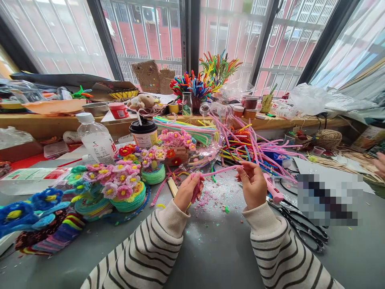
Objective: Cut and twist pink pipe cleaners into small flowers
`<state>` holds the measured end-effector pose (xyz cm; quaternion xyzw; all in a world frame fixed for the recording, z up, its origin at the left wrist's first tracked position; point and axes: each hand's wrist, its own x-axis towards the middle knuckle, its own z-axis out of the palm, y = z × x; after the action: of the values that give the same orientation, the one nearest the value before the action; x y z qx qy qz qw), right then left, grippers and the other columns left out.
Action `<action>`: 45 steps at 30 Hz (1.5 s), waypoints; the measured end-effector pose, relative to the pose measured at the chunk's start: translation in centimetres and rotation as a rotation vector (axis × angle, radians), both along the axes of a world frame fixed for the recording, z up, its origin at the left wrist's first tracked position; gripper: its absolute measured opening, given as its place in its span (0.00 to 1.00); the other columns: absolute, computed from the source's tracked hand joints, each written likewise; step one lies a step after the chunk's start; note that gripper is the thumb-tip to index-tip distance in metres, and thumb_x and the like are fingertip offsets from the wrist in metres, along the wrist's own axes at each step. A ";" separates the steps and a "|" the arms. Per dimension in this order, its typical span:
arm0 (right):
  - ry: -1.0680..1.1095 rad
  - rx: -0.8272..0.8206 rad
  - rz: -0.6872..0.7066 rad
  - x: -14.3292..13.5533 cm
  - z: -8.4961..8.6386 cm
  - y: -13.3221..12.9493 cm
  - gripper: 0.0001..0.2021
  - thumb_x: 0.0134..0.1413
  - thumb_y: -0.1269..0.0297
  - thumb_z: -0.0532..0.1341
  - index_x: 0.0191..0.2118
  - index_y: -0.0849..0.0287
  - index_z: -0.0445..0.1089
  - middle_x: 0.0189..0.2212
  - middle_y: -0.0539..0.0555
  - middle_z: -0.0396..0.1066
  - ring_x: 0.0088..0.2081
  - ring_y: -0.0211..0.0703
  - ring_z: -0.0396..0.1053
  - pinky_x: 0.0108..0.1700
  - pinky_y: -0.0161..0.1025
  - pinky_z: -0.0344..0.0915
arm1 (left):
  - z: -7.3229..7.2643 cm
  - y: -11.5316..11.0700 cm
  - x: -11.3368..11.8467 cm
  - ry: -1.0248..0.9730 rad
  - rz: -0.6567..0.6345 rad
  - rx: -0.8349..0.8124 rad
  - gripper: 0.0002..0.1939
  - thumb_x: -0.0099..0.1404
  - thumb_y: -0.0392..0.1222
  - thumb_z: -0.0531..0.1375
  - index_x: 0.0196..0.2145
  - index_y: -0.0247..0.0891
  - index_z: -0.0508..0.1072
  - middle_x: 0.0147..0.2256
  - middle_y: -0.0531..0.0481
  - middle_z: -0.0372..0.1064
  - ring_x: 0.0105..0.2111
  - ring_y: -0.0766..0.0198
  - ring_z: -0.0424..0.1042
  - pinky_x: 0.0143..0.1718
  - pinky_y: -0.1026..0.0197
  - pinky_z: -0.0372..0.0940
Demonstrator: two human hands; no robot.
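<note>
A pink pipe cleaner (221,171) stretches between my two hands above the grey table. My left hand (188,192) is closed around one end, where some bent pink fuzzy material shows under the fingers. The other end is pinched between the thumb and fingers of my right hand (252,185). Pink fluff and glitter (210,200) lie scattered on the table below. Left of my left hand stand pots of pipe-cleaner flowers (122,184) with coiled green bases. Just right of my right hand lies a pink-handled tool (274,190).
Black-handled scissors (303,230) lie at the right. Loose pipe cleaners (252,146) heap behind my hands. A plastic bottle (95,138) and a lidded cup (143,132) stand at the back left. Another person's hand (379,164) shows at the right edge.
</note>
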<state>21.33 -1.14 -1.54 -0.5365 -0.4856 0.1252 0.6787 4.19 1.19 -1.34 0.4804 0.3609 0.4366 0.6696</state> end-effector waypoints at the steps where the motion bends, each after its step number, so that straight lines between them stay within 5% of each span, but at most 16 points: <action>1: -0.010 0.004 -0.007 0.0 0.0 0.0 0.10 0.45 0.59 0.56 0.33 0.59 0.62 0.24 0.49 0.64 0.22 0.33 0.64 0.23 0.32 0.63 | 0.1 0.0 0.0 -0.001 -0.008 -0.009 0.15 0.50 0.52 0.53 0.24 0.35 0.60 0.14 0.60 0.55 0.10 0.78 0.53 0.10 0.73 0.49; 24: -0.019 -0.126 0.024 0.4 -0.5 0.3 0.12 0.41 0.58 0.58 0.31 0.62 0.66 0.22 0.52 0.67 0.23 0.37 0.65 0.26 0.37 0.65 | 0.4 -0.1 0.0 0.025 -0.014 -0.082 0.16 0.50 0.53 0.53 0.24 0.35 0.61 0.13 0.60 0.55 0.09 0.77 0.52 0.10 0.72 0.48; 32: 0.073 -0.118 0.126 1.1 -0.7 0.7 0.08 0.38 0.61 0.60 0.31 0.52 0.69 0.22 0.54 0.69 0.24 0.39 0.67 0.26 0.36 0.66 | 0.4 -0.1 0.0 0.028 -0.035 -0.090 0.16 0.50 0.53 0.52 0.24 0.35 0.60 0.13 0.60 0.55 0.09 0.78 0.52 0.09 0.73 0.47; 45: -0.082 -0.041 0.085 1.6 -1.7 1.2 0.11 0.42 0.63 0.58 0.36 0.52 0.69 0.28 0.58 0.71 0.28 0.48 0.70 0.31 0.46 0.67 | 0.7 -0.3 0.1 0.047 0.042 0.022 0.17 0.49 0.54 0.53 0.24 0.35 0.61 0.13 0.60 0.55 0.09 0.76 0.54 0.08 0.71 0.47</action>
<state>22.91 0.01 -3.23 -0.5338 -0.5327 0.1418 0.6412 4.31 0.91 -0.63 0.4902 0.3819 0.4429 0.6463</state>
